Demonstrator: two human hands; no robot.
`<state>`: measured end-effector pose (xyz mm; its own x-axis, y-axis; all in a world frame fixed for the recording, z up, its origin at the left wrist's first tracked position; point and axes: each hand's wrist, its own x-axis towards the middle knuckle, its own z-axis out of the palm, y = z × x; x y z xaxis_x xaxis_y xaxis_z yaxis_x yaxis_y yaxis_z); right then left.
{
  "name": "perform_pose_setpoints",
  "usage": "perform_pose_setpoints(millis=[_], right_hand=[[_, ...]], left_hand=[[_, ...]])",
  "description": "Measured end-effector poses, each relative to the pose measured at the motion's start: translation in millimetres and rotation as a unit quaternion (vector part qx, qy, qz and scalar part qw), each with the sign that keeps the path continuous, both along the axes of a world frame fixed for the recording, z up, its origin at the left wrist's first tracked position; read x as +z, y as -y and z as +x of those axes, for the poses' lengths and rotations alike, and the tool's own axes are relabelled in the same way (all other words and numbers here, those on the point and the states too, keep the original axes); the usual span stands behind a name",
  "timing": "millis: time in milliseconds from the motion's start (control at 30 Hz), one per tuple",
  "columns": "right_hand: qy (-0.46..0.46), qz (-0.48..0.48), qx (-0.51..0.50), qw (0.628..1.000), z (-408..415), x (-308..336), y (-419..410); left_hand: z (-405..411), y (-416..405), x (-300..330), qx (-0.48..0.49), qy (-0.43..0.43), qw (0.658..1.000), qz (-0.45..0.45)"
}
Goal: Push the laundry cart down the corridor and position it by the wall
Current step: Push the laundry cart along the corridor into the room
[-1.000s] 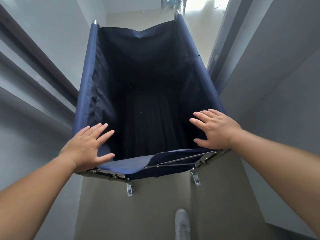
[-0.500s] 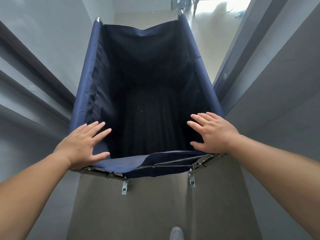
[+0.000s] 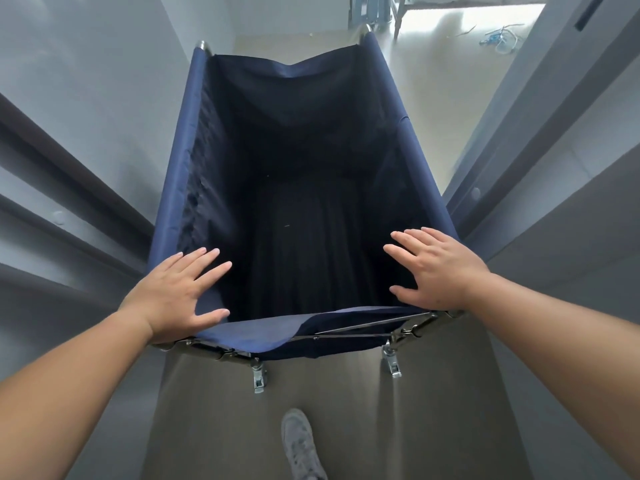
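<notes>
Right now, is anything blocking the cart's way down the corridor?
Nothing visible. The floor ahead of the cart looks bare. Some cables lie far off to the right, and both hands rest on its rim.

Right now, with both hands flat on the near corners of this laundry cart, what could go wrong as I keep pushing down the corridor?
The left hand and right hand lie flat on the laundry cart, fingers spread, not gripping, so steering may slip and a corner could scrape the left wall. The shoe steps close behind the rear casters and might clip one. Cables on the floor ahead could snag the wheels.
</notes>
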<state>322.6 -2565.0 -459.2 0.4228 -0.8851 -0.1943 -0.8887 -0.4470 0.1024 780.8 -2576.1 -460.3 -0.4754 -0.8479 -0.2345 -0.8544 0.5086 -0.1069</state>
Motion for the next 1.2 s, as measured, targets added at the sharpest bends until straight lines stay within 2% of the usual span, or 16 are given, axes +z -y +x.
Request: perform_pose_setpoints(millis=[600,1200], right_hand=[[0.017,-0.013,-0.046,0.999,31.2,-0.6,177.4],[0.003,-0.011,-0.047,0.999,29.2,-1.4,285.2]], left_hand=[[25.7,201.3,6.5,-0.029,0.031,0.999,-0.002],[25.6,309.3,3.2,-0.033,0.022,0.999,-0.008]])
